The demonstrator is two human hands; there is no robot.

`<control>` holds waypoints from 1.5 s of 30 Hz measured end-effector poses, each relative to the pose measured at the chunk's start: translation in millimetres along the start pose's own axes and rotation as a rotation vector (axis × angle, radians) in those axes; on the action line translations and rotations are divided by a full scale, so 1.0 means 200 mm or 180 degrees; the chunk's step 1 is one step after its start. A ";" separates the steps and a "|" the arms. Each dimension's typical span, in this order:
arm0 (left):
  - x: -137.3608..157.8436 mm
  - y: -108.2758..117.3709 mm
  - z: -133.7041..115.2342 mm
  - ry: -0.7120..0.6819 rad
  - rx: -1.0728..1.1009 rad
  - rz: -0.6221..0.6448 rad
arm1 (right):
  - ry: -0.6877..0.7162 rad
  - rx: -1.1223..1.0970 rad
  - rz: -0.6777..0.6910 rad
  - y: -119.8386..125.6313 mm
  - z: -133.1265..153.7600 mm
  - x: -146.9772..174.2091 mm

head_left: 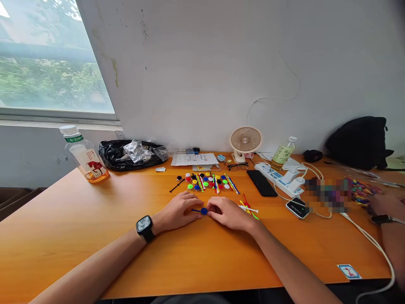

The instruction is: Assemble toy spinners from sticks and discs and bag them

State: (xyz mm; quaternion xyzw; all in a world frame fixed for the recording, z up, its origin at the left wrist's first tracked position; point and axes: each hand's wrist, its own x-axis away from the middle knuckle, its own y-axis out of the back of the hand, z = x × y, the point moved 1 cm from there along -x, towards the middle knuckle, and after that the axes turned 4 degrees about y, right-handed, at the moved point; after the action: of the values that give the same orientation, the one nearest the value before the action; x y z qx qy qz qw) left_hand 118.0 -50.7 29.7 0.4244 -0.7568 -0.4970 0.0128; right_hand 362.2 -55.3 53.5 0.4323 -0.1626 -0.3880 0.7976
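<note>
Blue piece (204, 211) sits pinched in right hand (227, 212), left hand (176, 212) parted, bottle (87, 160) reading "东方".

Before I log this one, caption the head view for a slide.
Left hand and right hand at a blue disc-ended piece above a wood-toned table.

Green band (74, 138) on the left bottle (87, 157) reads "东方树"
</note>
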 end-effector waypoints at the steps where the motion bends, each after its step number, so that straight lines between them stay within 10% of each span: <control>1: 0.00 0.00 -0.01 -0.0039 0.0023 0.0030 | 0.0007 -0.0011 -0.0044 -0.01 0.00 0.00; 22: 0.00 0.00 0.00 0.0202 -0.0286 -0.0506 | 0.0150 -0.0307 -0.0034 -0.03 0.03 -0.01; 45: 0.01 0.04 -0.08 0.0021 0.0107 -0.0073 | 0.0388 -0.0731 0.0096 -0.02 0.07 -0.01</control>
State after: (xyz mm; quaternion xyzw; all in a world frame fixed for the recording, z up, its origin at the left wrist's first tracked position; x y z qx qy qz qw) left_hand 118.5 -62.4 42.7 0.4349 -0.7601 -0.4829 0.0024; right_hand 349.9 -63.9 58.2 0.3584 -0.0749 -0.3650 0.8560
